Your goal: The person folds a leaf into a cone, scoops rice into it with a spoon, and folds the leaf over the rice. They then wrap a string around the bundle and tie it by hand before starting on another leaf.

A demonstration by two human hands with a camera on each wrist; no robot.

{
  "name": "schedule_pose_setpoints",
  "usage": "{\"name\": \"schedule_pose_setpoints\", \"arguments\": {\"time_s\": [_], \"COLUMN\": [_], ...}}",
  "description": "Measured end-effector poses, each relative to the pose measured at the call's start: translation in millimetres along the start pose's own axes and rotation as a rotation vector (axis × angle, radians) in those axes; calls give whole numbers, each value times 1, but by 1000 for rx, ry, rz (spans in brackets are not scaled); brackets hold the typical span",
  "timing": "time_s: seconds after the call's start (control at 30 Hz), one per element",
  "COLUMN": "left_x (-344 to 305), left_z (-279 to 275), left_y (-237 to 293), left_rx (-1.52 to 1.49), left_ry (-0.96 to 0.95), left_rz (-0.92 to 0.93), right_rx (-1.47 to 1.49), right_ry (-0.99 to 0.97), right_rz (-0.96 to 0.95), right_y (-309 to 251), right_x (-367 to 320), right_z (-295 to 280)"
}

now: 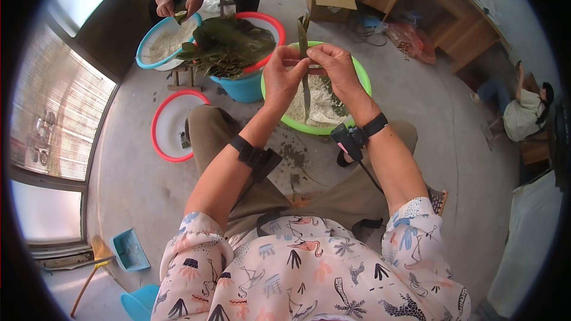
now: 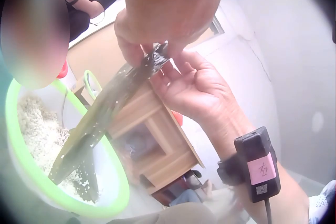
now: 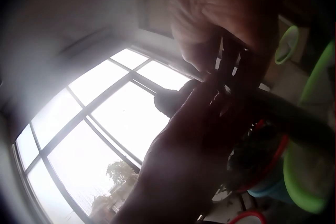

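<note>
A long, narrow green leaf [image 1: 306, 92] stands upright between my hands, its lower end hanging over a green-rimmed basin [image 1: 366, 80]. My left hand [image 1: 281, 77] pinches it from one side, and my right hand [image 1: 338, 72] pinches it from the other, fingertips close together. White rice [image 1: 324, 112] fills much of the basin, with another leaf lying in it. In the left wrist view the leaf [image 2: 100, 108] looks folded lengthwise and carries a few white grains. The right wrist view is dark, and the fingertips there are mostly in shadow.
A pile of broad leaves [image 1: 229, 41] sits in a red-rimmed basin [image 1: 281, 28] on a blue bucket [image 1: 244, 88]. Beyond, another person works over a blue-rimmed basin [image 1: 143, 59]. A red-rimmed basin [image 1: 156, 131] lies on the floor at left. Someone sits at far right.
</note>
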State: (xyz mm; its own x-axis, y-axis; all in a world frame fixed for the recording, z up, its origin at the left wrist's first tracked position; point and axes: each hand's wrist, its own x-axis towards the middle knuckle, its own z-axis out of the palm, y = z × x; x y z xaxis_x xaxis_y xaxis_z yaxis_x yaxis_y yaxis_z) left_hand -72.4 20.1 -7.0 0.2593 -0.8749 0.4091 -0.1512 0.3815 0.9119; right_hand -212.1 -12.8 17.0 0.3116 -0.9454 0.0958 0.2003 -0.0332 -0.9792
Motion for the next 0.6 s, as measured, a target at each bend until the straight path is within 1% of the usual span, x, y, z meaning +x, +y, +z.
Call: {"name": "schedule_pose_setpoints", "arguments": {"time_s": [0.17,0.37,0.6], "left_x": [-1,0,1], "left_z": [-2,-4,-2], "left_y": [6,1,-13], "left_rx": [26,28,-29], "left_ry": [-31,-43,-71], "left_rz": [8,19,-32], "right_rx": [-16,-39,-103], "right_ry": [-4,-10,29], "right_rz": [-20,-22,-30], "right_y": [0,1,3], "right_x": [0,1,-1], "right_z": [-1,-4,-6]}}
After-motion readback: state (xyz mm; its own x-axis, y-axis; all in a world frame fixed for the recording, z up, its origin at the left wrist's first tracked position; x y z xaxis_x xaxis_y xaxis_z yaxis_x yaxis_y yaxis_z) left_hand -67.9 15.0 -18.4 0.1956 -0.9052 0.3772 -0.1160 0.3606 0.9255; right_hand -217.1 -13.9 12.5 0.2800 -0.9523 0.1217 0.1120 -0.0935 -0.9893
